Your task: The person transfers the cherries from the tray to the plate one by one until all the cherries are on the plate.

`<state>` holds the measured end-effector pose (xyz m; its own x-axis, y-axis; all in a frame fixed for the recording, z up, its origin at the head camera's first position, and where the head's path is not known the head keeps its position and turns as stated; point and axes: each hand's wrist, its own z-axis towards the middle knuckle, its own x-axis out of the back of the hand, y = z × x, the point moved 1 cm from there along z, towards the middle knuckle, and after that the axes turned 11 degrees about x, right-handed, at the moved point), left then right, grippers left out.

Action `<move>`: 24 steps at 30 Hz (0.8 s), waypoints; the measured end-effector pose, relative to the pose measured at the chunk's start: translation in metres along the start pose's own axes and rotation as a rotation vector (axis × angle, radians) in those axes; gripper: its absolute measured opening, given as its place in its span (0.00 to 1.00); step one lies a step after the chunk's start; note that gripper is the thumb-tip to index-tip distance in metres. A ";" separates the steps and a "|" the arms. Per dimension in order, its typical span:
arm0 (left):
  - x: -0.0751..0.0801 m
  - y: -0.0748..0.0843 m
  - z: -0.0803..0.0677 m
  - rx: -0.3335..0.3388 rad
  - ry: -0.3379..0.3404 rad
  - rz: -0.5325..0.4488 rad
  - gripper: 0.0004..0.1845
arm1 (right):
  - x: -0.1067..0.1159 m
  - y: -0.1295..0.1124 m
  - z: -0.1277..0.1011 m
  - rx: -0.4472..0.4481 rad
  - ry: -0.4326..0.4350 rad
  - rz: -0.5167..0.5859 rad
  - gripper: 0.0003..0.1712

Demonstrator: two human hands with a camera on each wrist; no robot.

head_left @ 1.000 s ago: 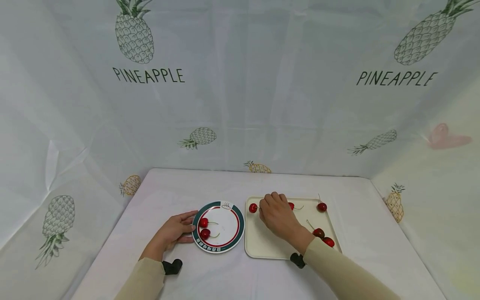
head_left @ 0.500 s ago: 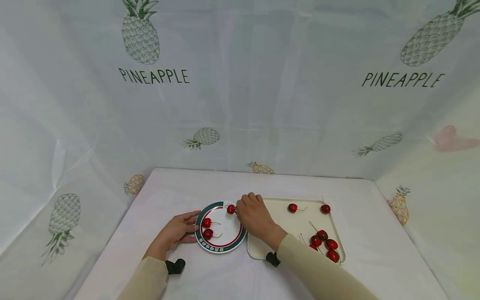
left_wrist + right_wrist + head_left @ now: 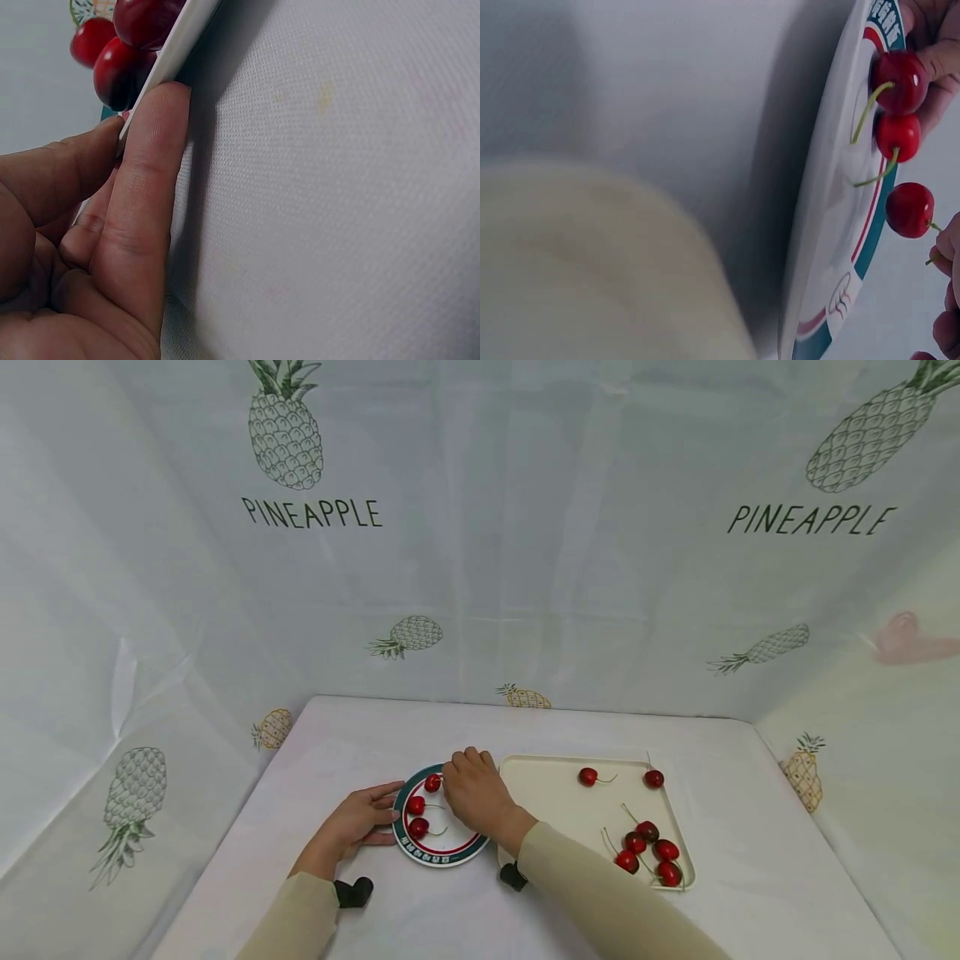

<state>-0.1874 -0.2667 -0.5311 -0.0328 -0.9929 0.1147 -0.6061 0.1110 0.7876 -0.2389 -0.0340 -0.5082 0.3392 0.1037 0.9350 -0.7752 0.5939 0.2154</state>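
My left hand (image 3: 354, 823) pinches the left rim of a round plate (image 3: 438, 861), white with a green and red border. In the left wrist view the thumb (image 3: 82, 166) lies at the rim's inner side and a finger along its underside. Two cherries with stems, an upper cherry (image 3: 416, 806) and a lower cherry (image 3: 418, 828), lie in the plate's left part. Over the plate's far side, my right hand (image 3: 477, 792) holds a third cherry (image 3: 432, 783) by its stem; the right wrist view shows this cherry (image 3: 910, 210) hanging from the fingertips.
A cream rectangular tray (image 3: 555, 781) stands right of the plate, partly under the right forearm. At its back are a cherry (image 3: 588, 777) and another cherry (image 3: 654, 779); several more, including a dark cherry (image 3: 635, 842), cluster at its front right. A pineapple-print cloth hangs behind.
My right hand has moved left from the tray to over the plate, bringing a cherry by its stem. Cherries its arm had covered now show in the tray. My left hand keeps its grip on the plate.
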 end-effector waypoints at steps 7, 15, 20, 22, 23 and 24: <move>0.000 0.000 0.000 -0.013 0.003 0.002 0.31 | -0.007 -0.007 0.007 -0.001 -0.021 0.011 0.13; -0.002 -0.001 -0.002 -0.017 0.004 -0.005 0.31 | -0.009 -0.012 0.003 0.015 -0.061 -0.033 0.12; -0.001 -0.001 -0.002 -0.014 0.011 0.002 0.31 | -0.012 -0.014 0.002 0.029 -0.078 -0.039 0.13; -0.001 -0.001 -0.002 -0.013 0.013 0.002 0.31 | -0.013 -0.014 0.002 0.033 -0.085 -0.036 0.14; -0.001 -0.001 -0.002 -0.011 0.013 -0.001 0.31 | -0.013 -0.015 0.002 0.033 -0.091 -0.035 0.14; -0.001 -0.001 -0.002 -0.010 0.012 -0.002 0.31 | -0.014 -0.015 0.002 0.034 -0.097 -0.035 0.14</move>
<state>-0.1856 -0.2657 -0.5307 -0.0220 -0.9925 0.1201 -0.5985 0.1093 0.7936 -0.2331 -0.0458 -0.5237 0.3144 0.0051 0.9493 -0.7821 0.5681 0.2560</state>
